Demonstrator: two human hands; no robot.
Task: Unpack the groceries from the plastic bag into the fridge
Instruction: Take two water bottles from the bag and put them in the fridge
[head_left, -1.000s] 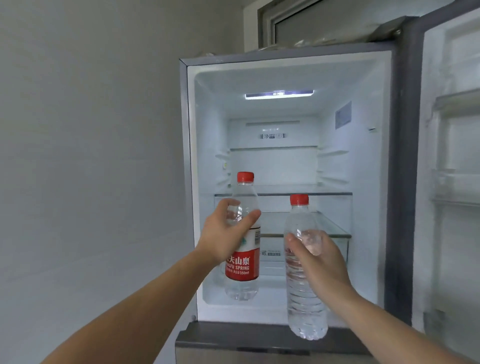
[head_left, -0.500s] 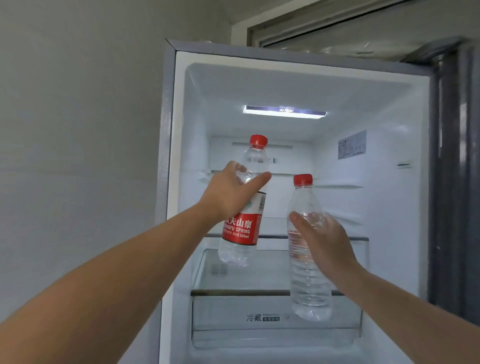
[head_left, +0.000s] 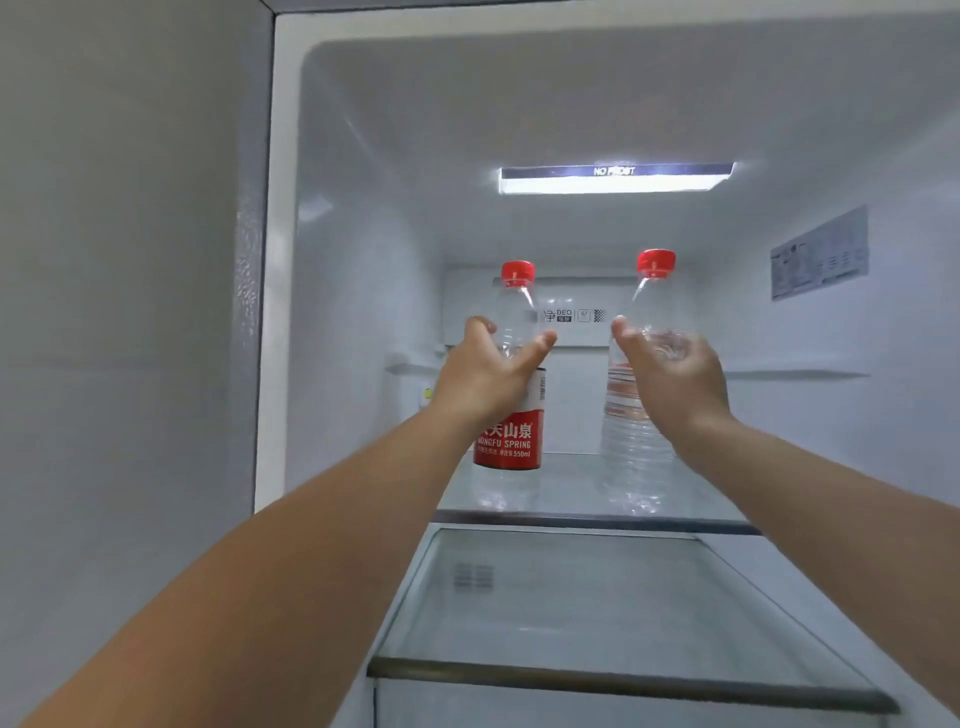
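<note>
White fridge walls (head_left: 358, 291) fill the view, lit by a light strip (head_left: 615, 179) overhead. Both arms reach over the upper glass shelf (head_left: 571, 486). The left hand (head_left: 485, 376) grips a labelled water bottle (head_left: 511, 447), upright; the right hand (head_left: 672, 374) grips a bare water bottle (head_left: 636, 452), tilted slightly. Both bottle bases sit at shelf level; contact is unclear. A second shelf (head_left: 597, 623) lies below.

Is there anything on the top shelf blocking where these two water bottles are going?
Nothing visible. The glass shelf is bare under and around the labelled bottle in the left hand and the plain bottle in the right hand.
</note>
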